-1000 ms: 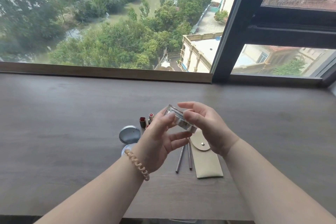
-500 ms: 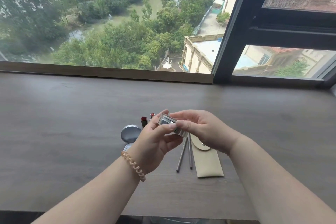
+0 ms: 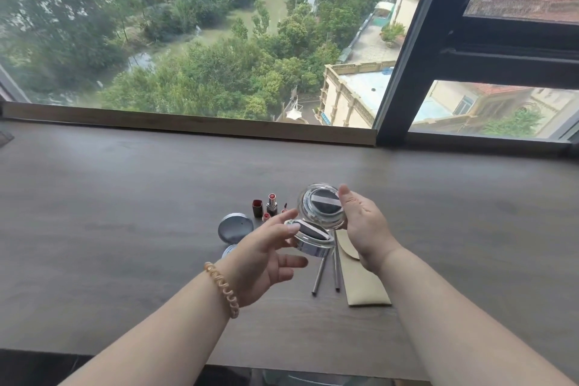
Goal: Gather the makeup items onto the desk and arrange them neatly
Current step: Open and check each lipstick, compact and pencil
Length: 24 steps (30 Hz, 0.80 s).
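Compact [image 3: 310,240] is held open above the desk [image 3: 94,213], not yet set down. At left, a round silver tin [image 3: 235,226], red cap [image 3: 257,207] and uncapped lipstick [image 3: 272,204] sit grouped on the desk, likely already gathered. Left hand [image 3: 266,260] pinches the compact's base at its rim. Right hand [image 3: 365,229] holds the lid [image 3: 321,208] tipped up, thumb on its edge, probably to inspect the inside. Below, two thin metal sticks [image 3: 320,273] lie beside a beige pouch [image 3: 365,285].
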{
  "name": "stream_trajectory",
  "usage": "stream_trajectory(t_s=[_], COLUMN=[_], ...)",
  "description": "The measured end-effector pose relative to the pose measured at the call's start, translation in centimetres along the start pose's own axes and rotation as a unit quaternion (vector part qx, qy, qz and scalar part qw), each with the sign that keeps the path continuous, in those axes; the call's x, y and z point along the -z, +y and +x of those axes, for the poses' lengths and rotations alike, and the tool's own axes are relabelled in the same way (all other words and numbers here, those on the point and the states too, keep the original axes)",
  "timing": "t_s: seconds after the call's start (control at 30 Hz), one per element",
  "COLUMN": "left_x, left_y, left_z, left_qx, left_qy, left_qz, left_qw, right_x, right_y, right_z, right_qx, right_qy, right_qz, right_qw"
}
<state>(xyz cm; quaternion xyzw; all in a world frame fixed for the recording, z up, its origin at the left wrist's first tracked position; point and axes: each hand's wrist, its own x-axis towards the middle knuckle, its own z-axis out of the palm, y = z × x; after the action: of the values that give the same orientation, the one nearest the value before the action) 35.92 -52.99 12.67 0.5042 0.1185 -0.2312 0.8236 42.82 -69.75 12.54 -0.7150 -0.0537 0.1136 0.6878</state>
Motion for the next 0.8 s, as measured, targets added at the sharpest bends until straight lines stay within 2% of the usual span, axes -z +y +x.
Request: stream_trajectory(t_s=[0.13,0.53,0.6,0.7,0.8], left_x=[1.1,2.4,2.8,3.3,3.9], left_y=[-1.0,-4.0,-4.7,-5.8,-7.0], left_z=[-0.2,0.6,0.8,1.5,2.8], left_qx=[0.003,0.031,0.029,0.023,0.025], left_qy=[0.062,0.181,0.212,0.264,0.308], left_qz=[-0.011,0.01,0.011,0.016,0.063], left_qw=[0.998,0.983,0.977,0.964,0.949], right_x=[-0.4,-1.9,-1.9,-0.9,0.5], right_y=[1.0,4.2,4.6,5.7,7.0], right_z=[0.0,0.4,0.3,0.1,-0.4], right_qx=[-0.009,-0.041,-0.046,-0.086,-0.122], right_qy=[-0.012,-0.075,-0.058,0.024,0.088], right_qz=[-0.016,-0.052,-0.067,-0.106,-0.189], right_qw=[1.0,0.995,0.995,0.99,0.97])
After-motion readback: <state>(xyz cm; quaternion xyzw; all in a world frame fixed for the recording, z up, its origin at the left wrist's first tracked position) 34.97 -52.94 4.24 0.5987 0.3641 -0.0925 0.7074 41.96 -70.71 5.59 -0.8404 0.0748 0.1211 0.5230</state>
